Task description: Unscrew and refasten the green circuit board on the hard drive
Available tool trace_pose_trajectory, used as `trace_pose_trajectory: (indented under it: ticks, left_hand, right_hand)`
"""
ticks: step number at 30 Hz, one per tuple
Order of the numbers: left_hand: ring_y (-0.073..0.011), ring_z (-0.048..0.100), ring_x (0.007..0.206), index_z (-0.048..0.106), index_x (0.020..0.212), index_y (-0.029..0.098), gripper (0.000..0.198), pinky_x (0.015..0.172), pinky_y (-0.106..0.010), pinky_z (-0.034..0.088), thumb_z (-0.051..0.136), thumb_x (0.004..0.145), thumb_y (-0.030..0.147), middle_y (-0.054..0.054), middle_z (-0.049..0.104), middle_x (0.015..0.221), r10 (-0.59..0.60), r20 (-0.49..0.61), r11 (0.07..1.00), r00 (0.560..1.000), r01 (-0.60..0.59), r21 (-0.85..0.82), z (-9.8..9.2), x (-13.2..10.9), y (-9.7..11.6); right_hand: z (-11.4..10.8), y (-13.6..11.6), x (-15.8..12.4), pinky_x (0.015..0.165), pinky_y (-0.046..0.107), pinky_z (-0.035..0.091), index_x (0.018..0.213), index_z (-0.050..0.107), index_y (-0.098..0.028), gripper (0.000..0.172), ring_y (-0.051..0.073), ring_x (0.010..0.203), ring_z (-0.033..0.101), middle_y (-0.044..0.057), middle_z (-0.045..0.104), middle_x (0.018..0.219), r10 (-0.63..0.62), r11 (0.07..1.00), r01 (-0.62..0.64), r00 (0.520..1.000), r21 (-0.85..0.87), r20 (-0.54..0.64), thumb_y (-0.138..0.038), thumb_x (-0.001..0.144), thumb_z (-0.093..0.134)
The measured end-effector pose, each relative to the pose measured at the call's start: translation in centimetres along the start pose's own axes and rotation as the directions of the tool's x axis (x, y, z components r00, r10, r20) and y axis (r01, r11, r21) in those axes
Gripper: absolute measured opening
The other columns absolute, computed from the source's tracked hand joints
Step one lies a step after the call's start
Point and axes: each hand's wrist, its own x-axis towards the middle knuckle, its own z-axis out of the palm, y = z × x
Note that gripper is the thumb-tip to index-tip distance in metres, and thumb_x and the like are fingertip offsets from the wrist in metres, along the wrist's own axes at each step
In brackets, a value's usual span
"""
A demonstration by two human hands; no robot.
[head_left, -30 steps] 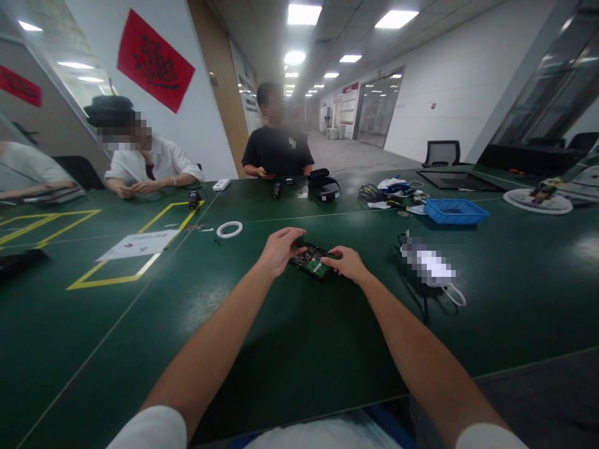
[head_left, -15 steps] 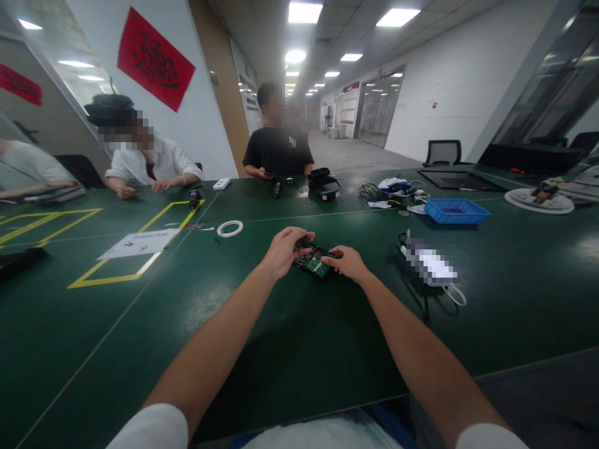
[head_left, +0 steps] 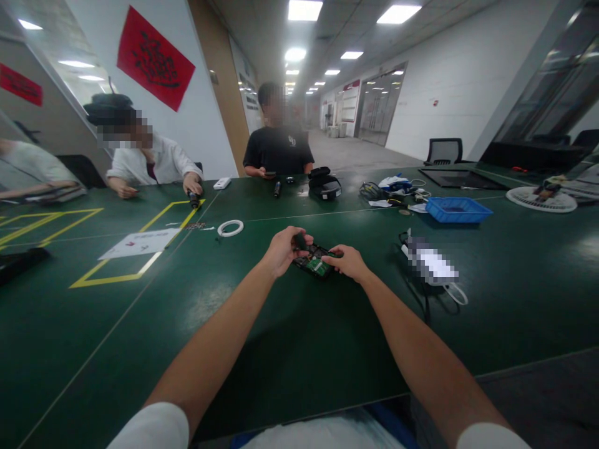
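In front of me on the green table lies an opened black device casing with a green circuit board (head_left: pixel 320 268) inside. My right hand (head_left: pixel 347 262) is closed on the right edge of this casing, thumb on top by the board. Over the casing's left end, my left hand (head_left: pixel 284 251) pinches a small dark flat piece (head_left: pixel 301 241) between thumb and fingers. The piece is tilted up; what kind of part it is I cannot make out. My left fingers hide the casing's far left corner.
A white ring (head_left: pixel 230 228) and a paper sheet (head_left: pixel 138 243) lie to the left. On the right are a white device with cables (head_left: pixel 433 265), a blue tray (head_left: pixel 458 211) and a round white grille (head_left: pixel 541 199). Across the table sit several people; a black case (head_left: pixel 324 185) lies there.
The dark piece in my left hand now stands up more and shows its flat face. My right hand stays put. At the far left, a co-worker's hand has reached onto a dark tool.
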Motion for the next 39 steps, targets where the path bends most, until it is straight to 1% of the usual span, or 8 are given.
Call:
trace_pose_trajectory:
  ticks: [4,8,12,18,25,33,37,39]
  left_hand:
    - [-0.0242,0.069,0.092,0.064,0.091,0.014,0.018,0.068,-0.033,0.06,0.067,0.082,0.03,-0.016,0.072,0.101,-0.008,0.016,1.0,1.0,0.008,-0.014,0.0,0.0,0.0]
    - [-0.0189,0.065,0.086,0.069,0.085,0.014,0.015,0.073,-0.035,0.061,0.072,0.078,0.027,-0.011,0.069,0.098,0.039,0.016,0.998,0.999,-0.039,0.041,-0.1,0.0,0.2]
    - [-0.0166,0.059,0.082,0.073,0.082,0.015,0.017,0.067,-0.031,0.059,0.076,0.075,0.031,-0.009,0.066,0.1,0.077,0.019,0.99,0.997,-0.079,0.113,-0.1,-0.3,0.6]
    - [-0.0205,0.063,0.087,0.074,0.091,0.013,0.025,0.062,-0.026,0.054,0.071,0.08,0.036,-0.011,0.069,0.092,0.094,0.098,0.976,0.991,-0.111,0.186,-0.2,-0.6,0.8]
    - [-0.0243,0.07,0.091,0.066,0.093,0.013,0.026,0.067,-0.032,0.058,0.074,0.081,0.035,-0.016,0.073,0.099,0.035,0.052,0.996,0.998,-0.039,0.084,-0.4,-0.2,0.4]
    - [-0.0199,0.063,0.091,0.075,0.088,0.016,0.033,0.063,-0.024,0.052,0.077,0.077,0.048,-0.01,0.07,0.102,0.159,0.023,0.95,0.987,-0.159,0.267,-0.9,0.2,0.6]
    - [-0.0184,0.061,0.087,0.077,0.091,0.017,0.035,0.063,-0.024,0.052,0.08,0.075,0.047,-0.009,0.069,0.103,0.167,0.016,0.945,0.986,-0.165,0.283,-1.7,0.5,1.1]
    - [-0.0167,0.06,0.084,0.078,0.093,0.017,0.035,0.064,-0.024,0.052,0.081,0.074,0.047,-0.008,0.069,0.103,0.169,0.019,0.948,0.985,-0.167,0.271,-2.1,0.6,1.3]
  right_hand:
    - [0.0,-0.1,-0.1,0.043,0.017,0.048,0.11,0.07,-0.016,0.044,0.006,0.052,0.061,0.01,0.071,0.111,-0.006,1.0,0.006,1.0,-0.002,0.003,-0.046,0.079,0.081]
    - [0.0,-0.3,-0.2,0.042,0.017,0.047,0.109,0.07,-0.016,0.044,0.005,0.051,0.06,0.01,0.071,0.11,-0.01,1.0,0.01,1.0,-0.01,-0.008,-0.047,0.079,0.081]
    - [0.0,-0.4,-0.3,0.042,0.017,0.046,0.108,0.07,-0.016,0.044,0.005,0.051,0.06,0.01,0.071,0.111,-0.005,1.0,0.005,1.0,-0.012,-0.005,-0.047,0.079,0.081]
    - [0.0,-0.2,-0.1,0.042,0.018,0.046,0.109,0.07,-0.016,0.044,0.006,0.051,0.06,0.009,0.071,0.106,-0.016,1.0,0.016,1.0,-0.007,-0.002,-0.047,0.079,0.081]
    - [0.0,-0.2,-0.2,0.043,0.017,0.047,0.109,0.07,-0.016,0.042,0.006,0.051,0.06,0.009,0.072,0.104,-0.023,1.0,0.023,1.0,0.004,0.001,-0.045,0.08,0.08]
    - [-0.1,-0.6,-0.4,0.042,0.017,0.047,0.107,0.07,-0.016,0.036,0.006,0.051,0.06,0.009,0.072,0.103,-0.011,1.0,0.011,1.0,0.013,-0.003,-0.041,0.082,0.08]
    - [-0.2,-0.9,-0.5,0.042,0.017,0.047,0.107,0.07,-0.017,0.036,0.006,0.052,0.061,0.009,0.072,0.107,0.007,1.0,-0.007,1.0,0.025,0.002,-0.042,0.083,0.079]
    - [-0.3,-1.0,-0.6,0.042,0.017,0.047,0.105,0.07,-0.017,0.036,0.008,0.052,0.061,0.008,0.073,0.099,0.013,0.999,-0.013,1.0,0.032,0.008,-0.046,0.086,0.075]
